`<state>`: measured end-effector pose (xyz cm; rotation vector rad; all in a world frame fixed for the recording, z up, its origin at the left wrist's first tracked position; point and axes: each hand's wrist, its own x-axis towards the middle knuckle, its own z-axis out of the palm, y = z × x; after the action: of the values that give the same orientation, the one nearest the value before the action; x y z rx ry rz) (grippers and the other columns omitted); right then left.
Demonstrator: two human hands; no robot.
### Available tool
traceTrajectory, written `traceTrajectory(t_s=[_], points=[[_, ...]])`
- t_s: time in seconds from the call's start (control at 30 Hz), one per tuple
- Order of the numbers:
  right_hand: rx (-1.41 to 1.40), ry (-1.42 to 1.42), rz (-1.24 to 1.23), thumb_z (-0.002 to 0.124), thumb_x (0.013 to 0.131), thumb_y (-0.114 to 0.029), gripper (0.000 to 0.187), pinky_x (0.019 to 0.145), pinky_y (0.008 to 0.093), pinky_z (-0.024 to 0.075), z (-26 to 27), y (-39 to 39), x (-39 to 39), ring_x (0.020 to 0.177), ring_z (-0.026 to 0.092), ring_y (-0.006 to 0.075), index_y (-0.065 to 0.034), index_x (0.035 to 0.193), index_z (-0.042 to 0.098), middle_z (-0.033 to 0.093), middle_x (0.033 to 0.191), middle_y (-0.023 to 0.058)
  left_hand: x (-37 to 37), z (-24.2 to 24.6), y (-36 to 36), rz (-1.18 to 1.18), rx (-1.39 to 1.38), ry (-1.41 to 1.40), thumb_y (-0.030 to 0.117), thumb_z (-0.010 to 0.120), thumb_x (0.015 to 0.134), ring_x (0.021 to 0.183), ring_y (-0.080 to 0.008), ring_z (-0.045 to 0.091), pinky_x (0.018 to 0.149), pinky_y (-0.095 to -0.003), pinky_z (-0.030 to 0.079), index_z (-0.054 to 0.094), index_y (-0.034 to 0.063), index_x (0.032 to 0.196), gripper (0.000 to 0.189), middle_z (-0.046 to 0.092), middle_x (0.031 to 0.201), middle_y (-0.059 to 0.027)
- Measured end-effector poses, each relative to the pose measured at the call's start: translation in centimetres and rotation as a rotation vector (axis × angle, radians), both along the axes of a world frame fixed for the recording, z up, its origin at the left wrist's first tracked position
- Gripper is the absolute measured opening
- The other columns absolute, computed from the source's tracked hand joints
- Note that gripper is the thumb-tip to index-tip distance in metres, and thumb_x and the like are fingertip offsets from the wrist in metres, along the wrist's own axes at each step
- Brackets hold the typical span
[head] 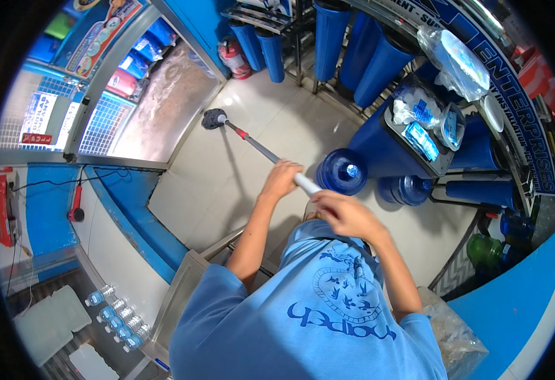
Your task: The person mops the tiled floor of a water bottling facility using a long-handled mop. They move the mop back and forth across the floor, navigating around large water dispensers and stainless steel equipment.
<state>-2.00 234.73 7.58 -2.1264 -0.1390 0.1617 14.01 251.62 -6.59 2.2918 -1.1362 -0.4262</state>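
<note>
A mop (263, 150) with a grey and red pole slants across the middle of the head view. Its dark, bunched head (213, 118) is on the pale tiled floor, close to the glass door. My left hand (283, 179) is closed round the pole about midway. Nearer my body, my right hand (341, 211) is at the light-coloured upper end of the pole, slightly blurred, its fingers curled round it. A round blue water jug (342, 172) stands on the floor just beyond the right hand.
A second blue jug (405, 191) lies by a blue bin (382, 142) topped with plastic packs. Blue filter housings (332, 42) hang on a rack. A fire extinguisher (234, 58) stands in the corner. At left are a metal-framed door (116, 161), a steel counter (182, 285) and small water bottles (116, 318).
</note>
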Motion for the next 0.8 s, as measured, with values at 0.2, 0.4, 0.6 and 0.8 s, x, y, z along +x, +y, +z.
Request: traceTrajectory(t_s=[0.2, 0.4, 0.6, 0.8], points=[[-0.225, -0.368, -0.415, 0.060, 0.081, -0.008, 0.016, 0.057, 0.0305, 0.0487, 14.7, -4.3, -7.2, 0.059, 0.063, 0.0196, 0.0006, 0.091, 0.068, 0.072, 0.083, 0.0124, -5.7, 12.2, -8.8, -0.380, -0.521, 0.124, 0.026, 0.071, 0.076, 0.056, -0.0337, 0.060, 0.050, -0.0432, 0.045, 0.062, 0.0097, 0.068, 0.020, 0.058, 0.058, -0.0126], [0.069, -0.849, -0.072, 0.061, 0.086, -0.018, 0.019, 0.049, 0.0250, 0.0417, 20.5, -5.8, -6.9, 0.052, 0.052, 0.0112, -0.0020, 0.080, 0.069, 0.068, 0.066, 0.0041, -11.1, 14.3, -9.8, -0.399, -0.828, 0.207, 0.013, 0.075, 0.072, 0.052, -0.0304, 0.056, 0.050, -0.0380, 0.042, 0.052, 0.0086, 0.066, 0.024, 0.056, 0.059, -0.0075], [0.489, -0.725, 0.307, 0.056, 0.083, -0.002, 0.013, 0.048, 0.0292, 0.0460, 21.4, -1.7, -3.9, 0.054, 0.054, 0.0146, 0.0037, 0.073, 0.063, 0.055, 0.056, 0.0059, -11.0, 7.4, -7.8, -0.280, -0.597, 0.269, 0.005, 0.066, 0.077, 0.044, -0.0276, 0.052, 0.045, -0.0388, 0.039, 0.050, 0.0074, 0.059, 0.025, 0.048, 0.050, -0.0095], [0.666, -0.766, -0.047, 0.060, 0.070, 0.008, 0.006, 0.035, 0.0254, 0.0357, 20.1, -1.3, -4.2, 0.035, 0.043, 0.0149, 0.0033, 0.071, 0.056, 0.048, 0.048, 0.0051, -9.6, 5.0, -11.4, -0.367, -0.840, 0.067, 0.007, 0.064, 0.076, 0.038, -0.0299, 0.046, 0.039, -0.0393, 0.034, 0.046, 0.0085, 0.056, 0.027, 0.041, 0.044, -0.0102]])
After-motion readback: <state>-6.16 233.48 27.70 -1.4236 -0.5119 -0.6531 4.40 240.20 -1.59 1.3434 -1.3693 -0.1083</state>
